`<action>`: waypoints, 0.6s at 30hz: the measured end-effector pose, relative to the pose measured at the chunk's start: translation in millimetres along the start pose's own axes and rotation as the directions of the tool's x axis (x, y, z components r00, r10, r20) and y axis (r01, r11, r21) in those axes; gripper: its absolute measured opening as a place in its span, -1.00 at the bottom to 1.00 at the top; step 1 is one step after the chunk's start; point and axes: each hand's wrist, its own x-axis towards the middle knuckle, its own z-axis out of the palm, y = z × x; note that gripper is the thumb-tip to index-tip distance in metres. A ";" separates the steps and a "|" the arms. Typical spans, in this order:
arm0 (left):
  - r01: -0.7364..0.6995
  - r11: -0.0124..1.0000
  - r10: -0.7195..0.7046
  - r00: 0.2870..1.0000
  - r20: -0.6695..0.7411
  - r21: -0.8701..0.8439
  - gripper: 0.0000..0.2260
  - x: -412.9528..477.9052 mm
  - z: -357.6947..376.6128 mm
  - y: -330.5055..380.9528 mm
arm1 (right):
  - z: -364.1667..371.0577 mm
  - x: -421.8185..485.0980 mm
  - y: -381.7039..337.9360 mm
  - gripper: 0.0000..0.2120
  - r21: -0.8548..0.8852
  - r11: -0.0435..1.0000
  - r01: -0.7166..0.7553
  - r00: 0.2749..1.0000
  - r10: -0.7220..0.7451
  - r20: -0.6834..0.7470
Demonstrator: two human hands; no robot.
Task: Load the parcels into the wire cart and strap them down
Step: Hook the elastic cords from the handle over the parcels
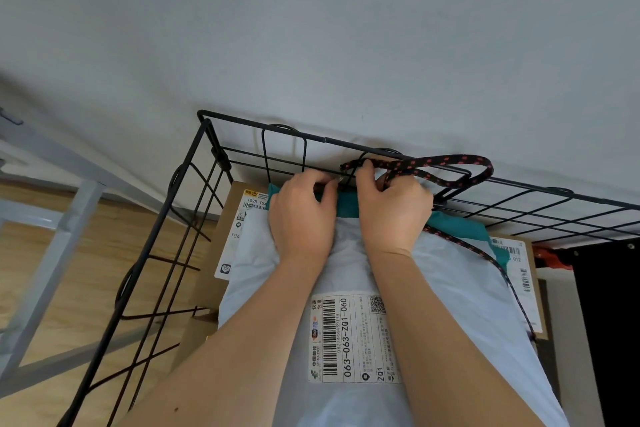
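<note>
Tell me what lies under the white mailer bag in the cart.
A teal bag sticks out at its far edge, and cardboard boxes show at both sides. The white mailer bag hides everything under its middle.

Left hand (pixel 302 218) and right hand (pixel 393 215) hide the end of the strap (pixel 460 159) at the wire cart (pixel 242 121) rim; the grey mailer (pixel 450 288) is cut off below.

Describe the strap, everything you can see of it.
The strap is a black woven cord flecked red, seemingly elastic. It loops above the wire cart's far rim, where the right hand grips it; a long run trails across the white parcel toward the right. The left hand is alongside; its hold is unclear.
</note>
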 end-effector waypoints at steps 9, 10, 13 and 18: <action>0.118 0.992 -0.116 0.992 0.047 -0.051 -0.95 1.5 -4.3 8.9 | -1.6 0.2 0.9 -0.52 0.016 0.994 0.104 0.992 -0.103 -0.070; 0.143 0.988 -0.140 0.989 0.045 -0.059 -0.95 1.9 -4.2 9.5 | -1.9 0.4 0.4 -0.52 0.008 0.992 0.125 0.989 -0.124 -0.086; 0.167 0.983 -0.165 0.986 0.031 -0.072 -0.93 1.5 -4.3 11.8 | -2.7 0.3 0.7 -0.56 -0.010 0.986 0.168 0.976 -0.167 -0.137; 0.134 0.989 -0.132 0.991 0.029 -0.068 -0.91 0.0 -3.8 13.6 | -3.1 -1.5 2.8 -0.60 -0.008 0.982 0.190 0.968 -0.189 -0.166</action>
